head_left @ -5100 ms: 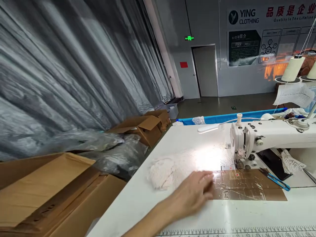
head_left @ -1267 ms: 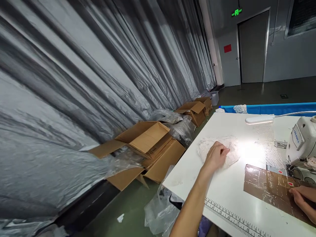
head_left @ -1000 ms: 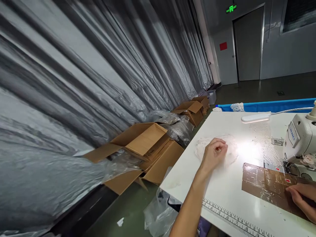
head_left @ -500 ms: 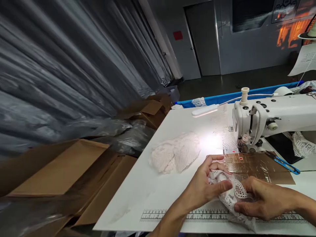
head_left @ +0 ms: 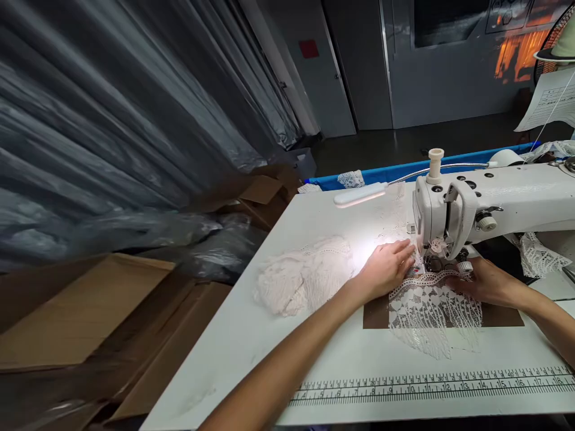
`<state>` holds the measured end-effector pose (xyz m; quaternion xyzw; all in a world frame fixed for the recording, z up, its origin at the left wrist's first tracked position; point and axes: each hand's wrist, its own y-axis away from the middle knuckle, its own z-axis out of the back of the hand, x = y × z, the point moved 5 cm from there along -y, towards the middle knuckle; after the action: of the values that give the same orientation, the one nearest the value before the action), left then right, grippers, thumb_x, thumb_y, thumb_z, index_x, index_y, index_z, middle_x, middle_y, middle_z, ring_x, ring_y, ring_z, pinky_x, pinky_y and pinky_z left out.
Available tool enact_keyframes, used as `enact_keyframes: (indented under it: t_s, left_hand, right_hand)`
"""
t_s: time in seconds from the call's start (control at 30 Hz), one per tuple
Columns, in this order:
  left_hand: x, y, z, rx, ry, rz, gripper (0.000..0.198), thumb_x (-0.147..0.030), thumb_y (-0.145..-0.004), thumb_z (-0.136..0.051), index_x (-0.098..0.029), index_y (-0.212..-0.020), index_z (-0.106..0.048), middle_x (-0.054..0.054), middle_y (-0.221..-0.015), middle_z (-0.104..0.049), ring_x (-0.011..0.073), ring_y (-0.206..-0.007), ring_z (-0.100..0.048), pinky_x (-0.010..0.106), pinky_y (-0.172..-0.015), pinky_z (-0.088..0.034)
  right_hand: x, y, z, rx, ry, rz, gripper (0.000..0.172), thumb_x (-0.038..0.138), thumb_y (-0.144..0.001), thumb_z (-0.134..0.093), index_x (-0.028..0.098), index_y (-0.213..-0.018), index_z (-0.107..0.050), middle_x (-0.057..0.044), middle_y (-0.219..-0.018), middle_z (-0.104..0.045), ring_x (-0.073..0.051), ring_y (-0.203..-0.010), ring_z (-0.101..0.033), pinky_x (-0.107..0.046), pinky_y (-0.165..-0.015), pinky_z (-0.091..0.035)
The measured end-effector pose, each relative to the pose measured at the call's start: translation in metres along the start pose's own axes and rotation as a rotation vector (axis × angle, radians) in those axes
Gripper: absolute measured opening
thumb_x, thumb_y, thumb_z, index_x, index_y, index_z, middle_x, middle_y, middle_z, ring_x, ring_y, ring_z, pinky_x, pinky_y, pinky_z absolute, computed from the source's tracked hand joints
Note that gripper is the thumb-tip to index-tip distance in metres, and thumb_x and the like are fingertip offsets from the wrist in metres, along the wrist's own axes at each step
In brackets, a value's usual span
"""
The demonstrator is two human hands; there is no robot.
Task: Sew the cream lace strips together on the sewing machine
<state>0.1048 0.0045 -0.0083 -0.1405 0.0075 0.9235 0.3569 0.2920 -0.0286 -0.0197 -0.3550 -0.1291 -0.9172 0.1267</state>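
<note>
A white lace piece [head_left: 422, 311] with a scalloped border and long fringe-like pattern lies spread in front of the sewing machine [head_left: 449, 209]. Its upper border runs beneath the presser foot area. My left hand [head_left: 389, 264] rests flat on the lace's left end beside the needle, fingers stretched out and close together. At the right of the needle, my right hand [head_left: 487, 282] has its thumb on the lace's upper border, pinching it; its other fingers are partly hidden by the machine. Below the lace is a brown sheet [head_left: 376, 312] on the table.
Left of my hands lies a heap of pale lace [head_left: 305, 275] on the white table [head_left: 233, 353]. A printed ruler [head_left: 426, 386] runs along the front edge. A lamp [head_left: 359, 195] lights the needle area. Cardboard boxes [head_left: 85, 311] stand left of the table.
The bunched lace has moved up to the needle and is now spread flat. Both hands have gone forward with it. The blue-handled thread snips no longer show on the brown sheet.
</note>
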Motion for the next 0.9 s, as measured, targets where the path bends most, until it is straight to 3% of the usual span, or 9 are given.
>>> enact_keyframes:
  t_s: [0.17, 0.27, 0.37, 0.43, 0.53, 0.63, 0.73, 0.83, 0.9]
  left_hand:
    - [0.016, -0.023, -0.004, 0.059, -0.037, -0.114, 0.034, -0.028, -0.098, -0.032, -0.017, -0.107, -0.063, 0.011, -0.119, -0.060, 0.0283, -0.123, -0.047, 0.047, -0.108, -0.032]
    - [0.012, -0.015, 0.000, -0.045, 0.019, -0.119, 0.035, -0.029, -0.097, -0.032, -0.017, -0.110, -0.062, 0.014, -0.124, -0.057, 0.0306, -0.122, -0.047, 0.048, -0.104, -0.036]
    - [-0.002, 0.006, 0.000, -0.145, 0.119, -0.082, 0.039, -0.034, -0.098, -0.031, -0.014, -0.106, -0.064, 0.017, -0.113, -0.062, 0.0290, -0.102, -0.058, 0.047, -0.089, -0.045]
    - [-0.017, 0.022, -0.004, -0.096, 0.226, -0.186, 0.037, -0.042, -0.094, -0.044, -0.016, -0.108, -0.064, 0.016, -0.110, -0.065, 0.0283, -0.096, -0.061, 0.046, -0.084, -0.047]
    - [-0.033, 0.042, -0.007, 0.048, 0.319, -0.382, 0.038, -0.038, -0.085, -0.060, -0.020, -0.119, -0.061, 0.016, -0.125, -0.061, 0.0323, -0.109, -0.059, 0.050, -0.091, -0.044]
    - [-0.032, 0.048, 0.000, 0.077, 0.320, -0.410, 0.040, -0.033, -0.085, -0.061, -0.021, -0.123, -0.059, 0.016, -0.132, -0.058, 0.0325, -0.118, -0.056, 0.054, -0.100, -0.038]
    - [-0.027, 0.046, 0.012, -0.005, 0.404, -0.323, 0.037, -0.041, -0.085, -0.061, -0.019, -0.115, -0.063, 0.015, -0.124, -0.063, 0.0290, -0.112, -0.059, 0.048, -0.094, -0.045]
    - [-0.017, 0.043, 0.015, -0.096, 0.615, -0.045, 0.033, -0.045, -0.088, -0.053, -0.015, -0.090, -0.067, 0.013, -0.094, -0.070, 0.0221, -0.084, -0.065, 0.038, -0.072, -0.052]
    - [-0.012, 0.043, 0.005, -0.036, 0.847, 0.140, 0.040, -0.053, -0.086, -0.052, -0.014, -0.091, -0.061, 0.009, -0.085, -0.066, 0.0189, -0.072, -0.063, 0.033, -0.061, -0.052]
  right_hand:
    - [-0.008, 0.006, 0.005, -0.002, -0.042, -0.061, 0.036, 0.052, -0.081, -0.052, 0.018, -0.072, -0.063, 0.002, -0.057, -0.045, -0.011, -0.049, -0.034, -0.025, -0.045, -0.024]
    - [-0.011, 0.009, 0.008, 0.001, -0.070, -0.062, 0.036, 0.052, -0.079, -0.055, 0.018, -0.077, -0.065, 0.002, -0.058, -0.045, -0.011, -0.050, -0.034, -0.025, -0.045, -0.023]
    - [-0.012, 0.010, 0.009, -0.009, -0.060, -0.082, 0.030, 0.047, -0.074, -0.062, 0.018, -0.083, -0.066, 0.002, -0.059, -0.049, -0.012, -0.052, -0.040, -0.025, -0.045, -0.026]
    - [-0.013, 0.009, 0.008, -0.015, -0.045, -0.108, 0.027, 0.042, -0.071, -0.065, 0.018, -0.084, -0.065, 0.002, -0.058, -0.050, -0.013, -0.052, -0.043, -0.024, -0.045, -0.027]
    - [-0.015, 0.008, 0.009, -0.046, -0.053, -0.134, 0.025, 0.040, -0.070, -0.066, 0.018, -0.084, -0.065, 0.002, -0.059, -0.052, -0.013, -0.053, -0.044, -0.025, -0.047, -0.031]
    - [-0.015, 0.009, 0.007, -0.034, -0.118, -0.132, 0.027, 0.043, -0.073, -0.064, 0.018, -0.083, -0.065, 0.001, -0.062, -0.054, -0.014, -0.056, -0.046, -0.025, -0.050, -0.035]
    - [-0.010, 0.011, 0.001, 0.016, -0.245, -0.134, 0.030, 0.046, -0.074, -0.066, 0.017, -0.081, -0.064, 0.000, -0.064, -0.056, -0.013, -0.058, -0.049, -0.025, -0.050, -0.037]
    - [0.003, 0.011, -0.010, 0.032, -0.424, -0.188, 0.034, 0.046, -0.070, -0.072, 0.016, -0.083, -0.063, 0.000, -0.065, -0.056, -0.011, -0.055, -0.048, -0.024, -0.047, -0.039]
    - [0.014, 0.008, -0.019, 0.027, -0.547, -0.226, 0.039, 0.044, -0.067, -0.077, 0.015, -0.088, -0.062, -0.001, -0.069, -0.058, -0.012, -0.058, -0.052, -0.024, -0.047, -0.043]
